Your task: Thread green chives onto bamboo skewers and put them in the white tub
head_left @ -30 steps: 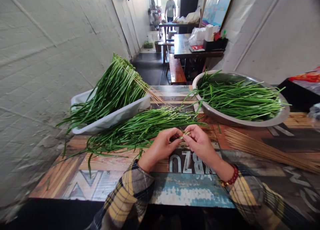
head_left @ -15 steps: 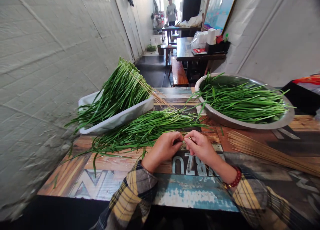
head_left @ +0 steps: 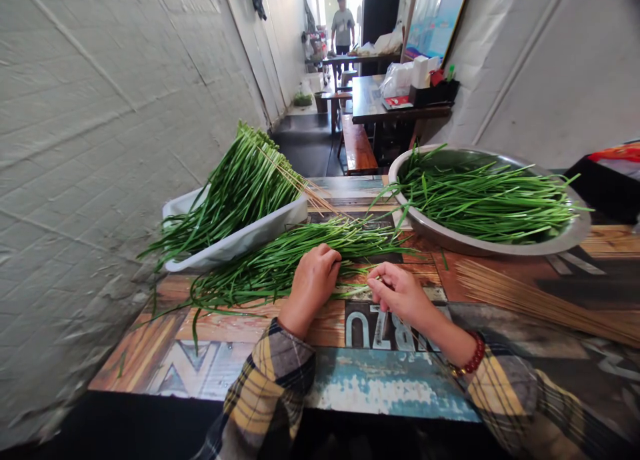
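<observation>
My right hand [head_left: 397,292] is closed in a pinch above the table, with a thin bamboo skewer running down under the palm. At its fingertips are the pale ends of a few garlic chives [head_left: 356,291]. My left hand [head_left: 315,280] lies at the near edge of a loose pile of garlic chives [head_left: 270,260], fingers curled round some stalks; its fingertips are mostly hidden. Behind the pile, a white tray [head_left: 235,237] holds a thick row of chives [head_left: 240,180] threaded on skewers [head_left: 290,173], whose ends stick out to the right.
A steel basin [head_left: 500,248] heaped with chives [head_left: 495,203] stands at the right. Nearer me lies a fan of bare bamboo skewers [head_left: 530,300]. A wall [head_left: 125,147] borders the left side. Beyond are a bench [head_left: 357,143], another table [head_left: 373,93] and a standing person [head_left: 343,27].
My left hand has moved left, away from my right fingertips, onto the chive pile. My right hand stays nearly in place, still pinching.
</observation>
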A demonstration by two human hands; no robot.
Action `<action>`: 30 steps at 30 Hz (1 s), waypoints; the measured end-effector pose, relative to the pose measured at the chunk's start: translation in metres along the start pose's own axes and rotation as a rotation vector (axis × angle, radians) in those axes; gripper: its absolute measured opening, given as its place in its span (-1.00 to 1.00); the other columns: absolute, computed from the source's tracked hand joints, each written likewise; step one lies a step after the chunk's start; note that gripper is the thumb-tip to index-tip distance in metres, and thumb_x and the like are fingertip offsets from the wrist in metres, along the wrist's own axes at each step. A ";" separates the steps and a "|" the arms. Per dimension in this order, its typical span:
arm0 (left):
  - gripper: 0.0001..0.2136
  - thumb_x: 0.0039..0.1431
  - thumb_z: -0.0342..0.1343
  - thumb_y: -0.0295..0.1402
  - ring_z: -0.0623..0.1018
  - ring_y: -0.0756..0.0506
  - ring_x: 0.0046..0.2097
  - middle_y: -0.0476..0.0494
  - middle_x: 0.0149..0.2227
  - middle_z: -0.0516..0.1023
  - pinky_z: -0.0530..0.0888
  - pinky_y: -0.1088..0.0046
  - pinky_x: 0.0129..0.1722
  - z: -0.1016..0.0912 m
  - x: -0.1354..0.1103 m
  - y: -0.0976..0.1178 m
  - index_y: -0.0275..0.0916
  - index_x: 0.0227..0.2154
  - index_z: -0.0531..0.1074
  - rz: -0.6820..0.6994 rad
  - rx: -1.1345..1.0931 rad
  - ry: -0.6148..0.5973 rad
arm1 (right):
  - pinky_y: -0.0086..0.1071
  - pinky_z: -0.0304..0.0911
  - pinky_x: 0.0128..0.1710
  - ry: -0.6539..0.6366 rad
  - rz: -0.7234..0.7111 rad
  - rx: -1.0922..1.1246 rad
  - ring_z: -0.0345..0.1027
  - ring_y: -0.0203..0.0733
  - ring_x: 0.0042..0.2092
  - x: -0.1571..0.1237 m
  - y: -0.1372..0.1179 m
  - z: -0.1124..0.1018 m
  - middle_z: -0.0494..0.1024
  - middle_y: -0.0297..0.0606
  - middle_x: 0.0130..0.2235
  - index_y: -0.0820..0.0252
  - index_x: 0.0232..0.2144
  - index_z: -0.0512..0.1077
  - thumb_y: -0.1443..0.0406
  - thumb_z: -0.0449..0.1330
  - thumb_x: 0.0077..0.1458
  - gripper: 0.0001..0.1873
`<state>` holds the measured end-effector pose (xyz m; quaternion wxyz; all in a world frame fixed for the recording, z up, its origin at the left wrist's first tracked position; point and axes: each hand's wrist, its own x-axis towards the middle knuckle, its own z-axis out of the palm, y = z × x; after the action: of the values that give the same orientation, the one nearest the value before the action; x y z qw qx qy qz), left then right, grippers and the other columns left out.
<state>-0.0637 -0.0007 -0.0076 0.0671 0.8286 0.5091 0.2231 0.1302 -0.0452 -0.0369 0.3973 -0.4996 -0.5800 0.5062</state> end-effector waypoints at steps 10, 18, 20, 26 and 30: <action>-0.86 0.25 0.03 -0.39 0.42 -0.12 -0.18 -0.14 -0.25 0.49 0.32 0.35 -0.19 0.001 -0.001 0.009 -0.21 -0.27 0.50 0.025 0.159 -0.042 | -0.52 0.12 -0.66 -0.015 0.004 -0.058 0.27 -0.39 -0.66 0.000 0.001 -0.002 0.43 -0.42 -0.57 0.20 -0.35 0.34 0.17 0.09 0.16 -0.80; -0.87 0.23 0.07 -0.36 0.39 -0.12 -0.20 -0.12 -0.29 0.48 0.30 0.34 -0.24 0.006 0.000 0.017 -0.21 -0.40 0.49 0.192 0.141 -0.156 | -0.52 0.10 -0.65 0.014 0.008 -0.099 0.26 -0.39 -0.66 -0.001 0.000 -0.004 0.43 -0.42 -0.58 0.19 -0.39 0.33 0.19 0.09 0.16 -0.82; -0.86 0.22 0.07 -0.37 0.39 -0.12 -0.21 -0.12 -0.30 0.47 0.30 0.34 -0.24 0.007 0.000 0.017 -0.23 -0.44 0.46 0.192 0.130 -0.134 | -0.51 0.09 -0.65 0.007 0.001 -0.097 0.26 -0.39 -0.66 -0.002 0.000 -0.004 0.44 -0.41 -0.58 0.19 -0.39 0.33 0.19 0.10 0.15 -0.82; -0.90 0.13 0.05 -0.54 0.43 -0.07 -0.28 -0.08 -0.38 0.47 0.35 0.41 -0.25 0.008 0.001 0.010 -0.26 -0.44 0.40 0.086 -0.170 0.027 | -0.52 0.07 -0.66 0.036 0.018 -0.001 0.24 -0.39 -0.67 -0.002 -0.005 -0.003 0.42 -0.43 -0.59 0.19 -0.39 0.32 0.14 0.12 0.13 -0.77; -0.90 0.09 0.09 -0.55 0.48 -0.02 -0.35 -0.04 -0.40 0.53 0.39 0.48 -0.31 0.011 0.002 0.005 -0.26 -0.36 0.45 -0.040 -0.430 0.114 | -0.53 0.06 -0.66 0.030 0.030 0.064 0.22 -0.42 -0.67 -0.001 -0.007 -0.003 0.41 -0.44 -0.57 0.22 -0.33 0.35 0.13 0.13 0.12 -0.75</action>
<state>-0.0535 0.0001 -0.0150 0.2178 0.7710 0.4691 0.3715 0.1320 -0.0457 -0.0294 0.4142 -0.5026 -0.5500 0.5228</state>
